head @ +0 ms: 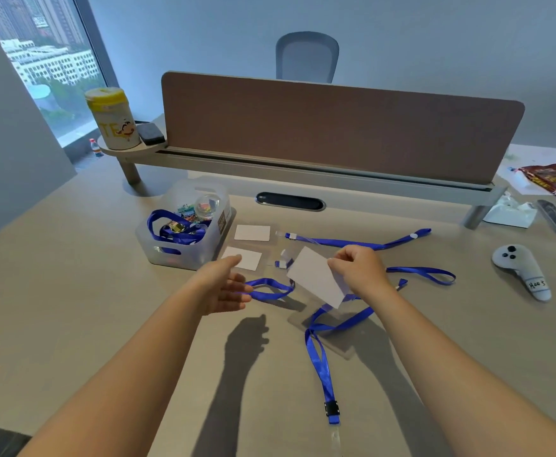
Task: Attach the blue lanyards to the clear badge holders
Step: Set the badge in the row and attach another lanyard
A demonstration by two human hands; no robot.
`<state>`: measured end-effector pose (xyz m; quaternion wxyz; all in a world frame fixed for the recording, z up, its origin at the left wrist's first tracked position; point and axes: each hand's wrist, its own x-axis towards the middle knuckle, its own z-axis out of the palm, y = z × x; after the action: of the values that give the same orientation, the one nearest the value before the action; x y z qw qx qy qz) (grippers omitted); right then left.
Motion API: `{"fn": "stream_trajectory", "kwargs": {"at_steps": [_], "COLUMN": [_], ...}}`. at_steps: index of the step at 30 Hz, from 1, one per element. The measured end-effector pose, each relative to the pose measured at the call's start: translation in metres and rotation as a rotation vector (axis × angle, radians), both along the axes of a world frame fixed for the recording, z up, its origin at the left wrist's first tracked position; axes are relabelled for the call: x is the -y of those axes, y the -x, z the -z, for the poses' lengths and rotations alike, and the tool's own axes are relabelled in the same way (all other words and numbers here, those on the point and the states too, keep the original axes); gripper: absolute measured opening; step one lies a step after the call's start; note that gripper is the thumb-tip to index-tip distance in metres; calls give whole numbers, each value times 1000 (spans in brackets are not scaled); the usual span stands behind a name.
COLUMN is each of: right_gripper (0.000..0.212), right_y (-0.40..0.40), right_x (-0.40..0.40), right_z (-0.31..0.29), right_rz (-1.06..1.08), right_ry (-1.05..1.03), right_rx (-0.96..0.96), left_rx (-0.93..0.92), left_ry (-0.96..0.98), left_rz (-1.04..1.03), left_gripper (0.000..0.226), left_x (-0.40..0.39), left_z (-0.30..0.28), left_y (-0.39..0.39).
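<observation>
My right hand (359,268) pinches the top edge of a clear badge holder with a white card (316,278), lifted and tilted above the desk. My left hand (223,285) hovers open to its left, fingers spread, just over a loop of blue lanyard (270,290). Another blue lanyard (322,364) runs from under the held holder toward me and ends in a black buckle and clear strap. Two more badge holders with white cards lie flat: one at the back (252,233), one nearer (247,257). A third lanyard (362,242) lies stretched behind my right hand.
A translucent bin (184,255) with blue lanyards and binder clips stands at the left. A grey controller (520,268) lies at the right. A brown divider panel (336,127) on a raised shelf closes off the back of the desk. Snack packaging sits at far right.
</observation>
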<state>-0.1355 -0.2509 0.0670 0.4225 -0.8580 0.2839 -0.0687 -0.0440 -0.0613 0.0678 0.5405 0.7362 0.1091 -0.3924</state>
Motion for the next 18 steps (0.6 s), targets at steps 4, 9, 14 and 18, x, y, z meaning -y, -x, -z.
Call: {"fn": "stream_trajectory", "kwargs": {"at_steps": [4,9,14,18], "right_gripper": [18,22,24,26], "right_y": [-5,-6,-5,-5], "right_x": [-12,-23,-26,-30], "right_z": [-5,-11,-15,-17], "right_rz": [-146,-271,-378,-434], "right_ry": [-26,-81,-78,-117], "right_rx": [-5,-11,-13,-13], "left_rx": [-27,-82,-17,69], "left_ry": [30,209,252,255], "left_rz": [135,93,106,76], "left_gripper": [61,82,50,51], "left_x": [13,21,25,32], "left_z": [-2,5,4,1], "left_y": [5,2,2,3]}}
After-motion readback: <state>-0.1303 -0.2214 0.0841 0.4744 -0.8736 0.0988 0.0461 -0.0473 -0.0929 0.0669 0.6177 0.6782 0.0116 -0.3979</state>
